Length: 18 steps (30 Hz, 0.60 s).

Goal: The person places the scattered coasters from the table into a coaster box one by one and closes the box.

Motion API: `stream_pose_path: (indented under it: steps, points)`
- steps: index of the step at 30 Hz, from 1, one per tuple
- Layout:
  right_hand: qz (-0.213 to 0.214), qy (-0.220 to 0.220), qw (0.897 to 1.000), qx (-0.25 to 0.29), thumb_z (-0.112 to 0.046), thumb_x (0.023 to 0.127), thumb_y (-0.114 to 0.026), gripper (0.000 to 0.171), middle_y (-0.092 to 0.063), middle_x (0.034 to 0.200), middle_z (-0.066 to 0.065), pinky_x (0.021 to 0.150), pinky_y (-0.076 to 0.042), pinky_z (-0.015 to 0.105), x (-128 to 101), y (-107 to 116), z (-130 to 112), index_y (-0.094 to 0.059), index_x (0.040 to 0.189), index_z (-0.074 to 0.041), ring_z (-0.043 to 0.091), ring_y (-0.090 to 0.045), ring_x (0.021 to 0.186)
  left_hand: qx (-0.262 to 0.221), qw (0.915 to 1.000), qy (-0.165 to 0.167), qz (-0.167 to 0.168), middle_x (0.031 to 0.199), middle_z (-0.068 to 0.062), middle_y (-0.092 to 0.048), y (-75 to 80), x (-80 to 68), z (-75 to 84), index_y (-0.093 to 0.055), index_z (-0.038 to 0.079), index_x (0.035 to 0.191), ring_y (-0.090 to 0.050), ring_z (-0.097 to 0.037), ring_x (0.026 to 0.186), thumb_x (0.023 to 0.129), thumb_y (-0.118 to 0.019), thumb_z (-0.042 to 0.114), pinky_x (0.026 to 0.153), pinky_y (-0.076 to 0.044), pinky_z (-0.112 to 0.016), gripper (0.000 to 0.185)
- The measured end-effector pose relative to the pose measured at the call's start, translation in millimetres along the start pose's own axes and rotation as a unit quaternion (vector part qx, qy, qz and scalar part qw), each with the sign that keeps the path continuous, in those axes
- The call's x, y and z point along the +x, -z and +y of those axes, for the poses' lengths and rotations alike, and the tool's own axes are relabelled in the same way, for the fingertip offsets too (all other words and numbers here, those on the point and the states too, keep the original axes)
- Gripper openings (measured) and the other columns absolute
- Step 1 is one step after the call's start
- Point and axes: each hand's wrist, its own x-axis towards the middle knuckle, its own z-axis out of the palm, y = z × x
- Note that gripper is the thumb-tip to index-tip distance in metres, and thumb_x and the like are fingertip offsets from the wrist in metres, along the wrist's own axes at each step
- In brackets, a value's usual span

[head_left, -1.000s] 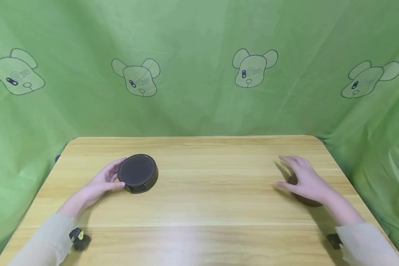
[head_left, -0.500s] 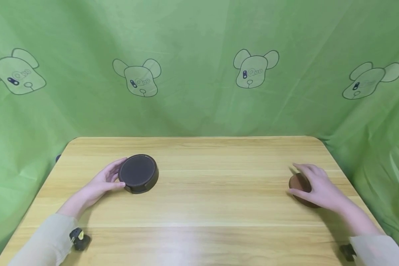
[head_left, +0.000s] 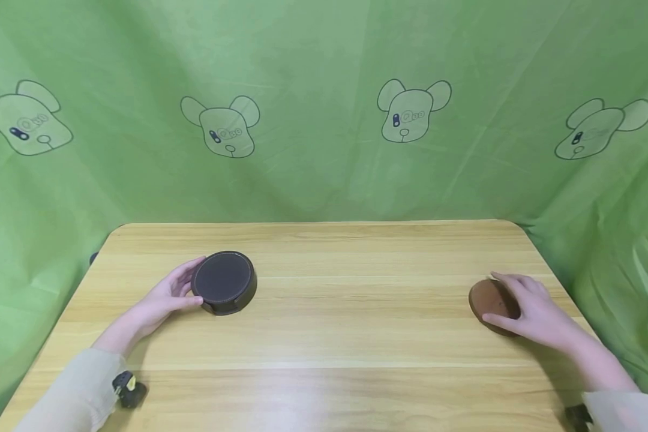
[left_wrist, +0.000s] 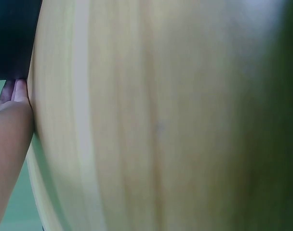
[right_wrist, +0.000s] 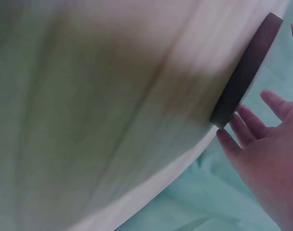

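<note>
Box: dark round box (head_left: 224, 282) steadied at its side by the cupped left hand (head_left: 162, 299).
Disc: brown disc (head_left: 488, 303) lies flat on the surface (head_left: 345, 312), right hand (head_left: 534, 312) loosely spread over its edge, gripping nothing.

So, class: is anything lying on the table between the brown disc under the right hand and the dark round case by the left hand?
Nothing visible. Between the brown disc, touched by the right hand, and the dark case, held by the left hand, only bare table shows.
</note>
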Motion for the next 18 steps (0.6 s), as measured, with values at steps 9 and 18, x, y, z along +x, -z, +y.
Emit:
stream_pose_path:
  steps: [9,18]
  points:
    - [-0.003,-0.008,1.000,-0.005,-0.035,0.077,-0.093,0.099,-0.049,0.140,0.039,0.091,-0.041,0.081,-4.5,-3.4,-0.8,-0.044,0.153,0.005,0.063,-0.043,0.123,-0.004,1.0000,-0.003,0.000,0.144,0.027,-0.048,0.9,-0.1,-2.0,-0.018,-0.002,0.167,-0.050,0.014,0.131,0.094,-0.069,-0.005,0.108,-0.039,-0.003,0.089]
    - [0.000,-0.003,1.000,-0.019,-0.036,0.074,-0.095,0.097,-0.050,0.138,0.038,0.090,-0.043,0.077,-4.8,-5.4,0.5,-0.049,0.148,0.007,0.060,-0.045,0.120,0.000,1.0000,0.002,-0.004,0.151,0.021,-0.045,1.7,1.6,-4.4,-0.016,-0.001,0.168,-0.050,0.015,0.132,0.095,-0.069,-0.004,0.109,-0.038,-0.003,0.090]
